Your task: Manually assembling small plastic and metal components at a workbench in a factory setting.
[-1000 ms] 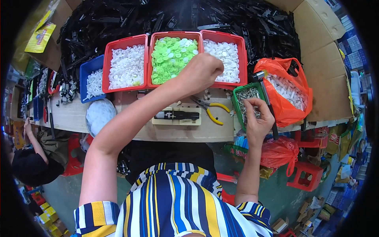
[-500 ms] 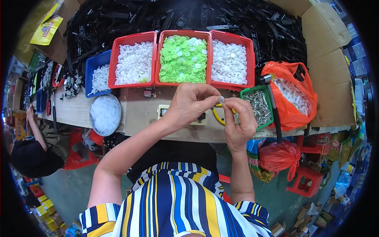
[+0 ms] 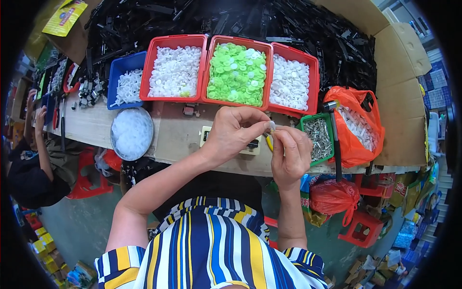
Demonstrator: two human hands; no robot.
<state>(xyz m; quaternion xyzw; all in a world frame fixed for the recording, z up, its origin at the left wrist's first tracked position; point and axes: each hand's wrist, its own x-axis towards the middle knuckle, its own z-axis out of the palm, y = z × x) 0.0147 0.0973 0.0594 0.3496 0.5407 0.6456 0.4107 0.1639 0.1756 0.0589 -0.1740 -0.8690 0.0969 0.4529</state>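
Note:
My left hand (image 3: 232,132) pinches a small white plastic piece (image 3: 272,125) with a round end between thumb and forefinger. Against its lower side, the fingertips of my right hand (image 3: 292,153) are closed; they touch the piece, and whatever else they grip is too small to make out. Both hands hover above the near part of the table. Partly hidden beneath them are a cream block (image 3: 250,150) with black parts and a yellow tool handle (image 3: 269,141). Right of my right hand, a green tray (image 3: 331,155) holds many small metal pins (image 3: 317,136).
Red bins hold white pieces (image 3: 175,70) and green discs (image 3: 236,72). Left stand a blue bin (image 3: 117,72) and a bowl of translucent bits (image 3: 131,134). A hammer (image 3: 335,135) lies beside an orange bag (image 3: 370,151). Black strips (image 3: 192,19) heap behind. Another person (image 3: 36,168) sits left.
The view has shifted slightly. My hands stay together, and the white piece has turned so its round end shows more. My right fingers are curled closer. The other person's hands show higher.

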